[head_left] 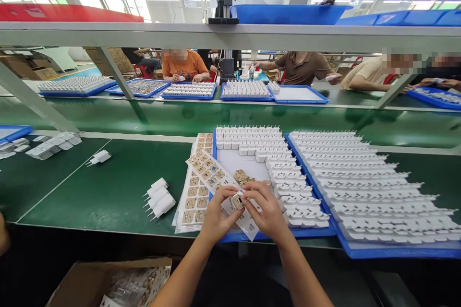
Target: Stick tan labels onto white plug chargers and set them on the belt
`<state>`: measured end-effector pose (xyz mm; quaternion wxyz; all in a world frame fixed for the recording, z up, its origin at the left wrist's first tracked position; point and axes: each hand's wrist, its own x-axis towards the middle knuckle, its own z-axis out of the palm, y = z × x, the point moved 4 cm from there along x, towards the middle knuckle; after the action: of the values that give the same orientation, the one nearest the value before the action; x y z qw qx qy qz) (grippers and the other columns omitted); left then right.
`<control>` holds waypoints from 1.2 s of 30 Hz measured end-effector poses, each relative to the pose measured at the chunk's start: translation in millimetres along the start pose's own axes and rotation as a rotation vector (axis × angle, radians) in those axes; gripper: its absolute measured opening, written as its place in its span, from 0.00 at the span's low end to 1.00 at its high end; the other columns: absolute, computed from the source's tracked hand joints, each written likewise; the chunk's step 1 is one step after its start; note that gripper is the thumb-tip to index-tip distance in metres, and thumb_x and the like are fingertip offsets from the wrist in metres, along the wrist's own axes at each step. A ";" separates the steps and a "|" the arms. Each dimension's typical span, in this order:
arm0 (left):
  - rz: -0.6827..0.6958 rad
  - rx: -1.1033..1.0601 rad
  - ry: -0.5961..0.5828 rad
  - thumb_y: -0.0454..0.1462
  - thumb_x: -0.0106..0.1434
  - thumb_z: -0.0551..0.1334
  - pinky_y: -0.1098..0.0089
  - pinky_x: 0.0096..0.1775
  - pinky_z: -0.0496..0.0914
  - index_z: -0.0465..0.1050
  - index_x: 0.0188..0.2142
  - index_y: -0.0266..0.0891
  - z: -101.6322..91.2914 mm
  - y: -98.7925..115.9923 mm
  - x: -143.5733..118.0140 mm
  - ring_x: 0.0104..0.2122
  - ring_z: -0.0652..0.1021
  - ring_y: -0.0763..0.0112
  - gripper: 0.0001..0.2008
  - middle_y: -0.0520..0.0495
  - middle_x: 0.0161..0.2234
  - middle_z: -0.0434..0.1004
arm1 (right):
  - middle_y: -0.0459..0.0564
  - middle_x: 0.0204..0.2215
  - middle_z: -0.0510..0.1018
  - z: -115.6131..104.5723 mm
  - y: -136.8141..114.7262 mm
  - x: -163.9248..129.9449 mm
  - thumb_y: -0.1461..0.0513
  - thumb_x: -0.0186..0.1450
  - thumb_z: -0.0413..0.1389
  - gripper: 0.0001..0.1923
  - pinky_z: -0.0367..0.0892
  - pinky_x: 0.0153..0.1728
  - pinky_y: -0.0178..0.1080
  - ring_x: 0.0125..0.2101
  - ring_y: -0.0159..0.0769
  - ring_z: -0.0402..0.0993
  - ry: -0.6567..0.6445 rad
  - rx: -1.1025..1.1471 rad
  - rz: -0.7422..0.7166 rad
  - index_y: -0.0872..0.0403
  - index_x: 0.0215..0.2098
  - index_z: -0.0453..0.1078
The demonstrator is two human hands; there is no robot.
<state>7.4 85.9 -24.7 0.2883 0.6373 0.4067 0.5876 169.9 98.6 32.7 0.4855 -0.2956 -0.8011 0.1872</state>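
Observation:
My left hand (pixel 217 215) and my right hand (pixel 265 212) meet over the front edge of a blue tray (pixel 252 236), both pinching one small white charger plug (pixel 238 200) with a label on its face. Under my hands lies a strip of label backing paper (pixel 212 172) with tan stickers, and more sticker sheets (pixel 192 199) lie to the left. The tray holds rows of white plugs (pixel 273 158) and a small heap of loose tan labels (pixel 242 177).
A second blue tray (pixel 382 251) full of white plugs sits to the right. Three finished plugs (pixel 159 196) lie on the green mat, another (pixel 101 157) farther left. A cardboard box (pixel 108 283) stands below. Other people work across the conveyor.

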 end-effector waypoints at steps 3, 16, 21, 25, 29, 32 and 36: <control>-0.160 -0.098 0.034 0.38 0.62 0.69 0.60 0.50 0.75 0.71 0.46 0.43 -2.6 -9.5 -0.2 0.51 0.77 0.60 0.15 0.43 0.48 0.75 | 0.50 0.40 0.79 -2.6 -5.2 -3.9 0.63 0.70 0.56 0.03 0.75 0.46 0.45 0.43 0.41 0.78 -0.053 0.202 -0.020 0.48 0.38 0.71; -0.036 0.272 0.162 0.40 0.66 0.67 0.61 0.54 0.72 0.73 0.56 0.46 -42.3 8.8 -8.9 0.52 0.77 0.60 0.19 0.43 0.51 0.76 | 0.57 0.48 0.81 15.0 73.8 -20.3 0.62 0.70 0.51 0.12 0.73 0.51 0.53 0.49 0.48 0.78 0.006 -0.376 0.257 0.52 0.47 0.74; 0.069 0.763 0.235 0.42 0.65 0.67 0.62 0.47 0.73 0.75 0.56 0.46 -117.3 2.4 -30.7 0.44 0.79 0.61 0.19 0.44 0.46 0.78 | 0.55 0.43 0.82 14.4 72.1 -21.6 0.61 0.71 0.51 0.10 0.75 0.49 0.50 0.46 0.46 0.78 -0.062 -0.283 0.254 0.51 0.44 0.74; 0.084 1.099 0.212 0.43 0.66 0.67 0.55 0.49 0.71 0.77 0.54 0.45 -159.0 -11.6 -52.0 0.43 0.77 0.56 0.17 0.44 0.42 0.80 | 0.55 0.43 0.82 16.7 73.9 -21.3 0.60 0.70 0.52 0.10 0.73 0.50 0.51 0.47 0.47 0.78 -0.085 -0.259 0.249 0.51 0.43 0.74; 0.027 1.237 0.177 0.44 0.67 0.65 0.54 0.50 0.70 0.77 0.54 0.44 -171.7 -18.0 -64.7 0.46 0.75 0.54 0.17 0.41 0.44 0.79 | 0.54 0.41 0.82 17.0 74.9 -20.1 0.58 0.71 0.52 0.10 0.74 0.47 0.50 0.44 0.47 0.78 -0.095 -0.252 0.224 0.51 0.42 0.75; 0.009 1.294 0.145 0.44 0.67 0.65 0.54 0.50 0.70 0.78 0.53 0.43 -170.0 -21.1 -66.9 0.48 0.75 0.53 0.16 0.40 0.46 0.78 | 0.53 0.40 0.82 16.7 74.8 -20.0 0.58 0.71 0.52 0.10 0.74 0.44 0.49 0.42 0.46 0.78 -0.113 -0.234 0.229 0.51 0.42 0.75; 0.005 1.324 0.142 0.44 0.68 0.64 0.55 0.50 0.70 0.78 0.52 0.42 -173.0 -27.6 -64.7 0.48 0.75 0.53 0.16 0.39 0.47 0.77 | 0.53 0.40 0.83 16.6 74.3 -20.5 0.58 0.70 0.53 0.09 0.74 0.42 0.48 0.41 0.46 0.79 -0.117 -0.218 0.253 0.51 0.41 0.75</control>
<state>-166.3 25.2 -56.5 -0.1932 0.6404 0.6982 0.2550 184.1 141.0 -32.2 0.3759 -0.4336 -0.8000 0.1754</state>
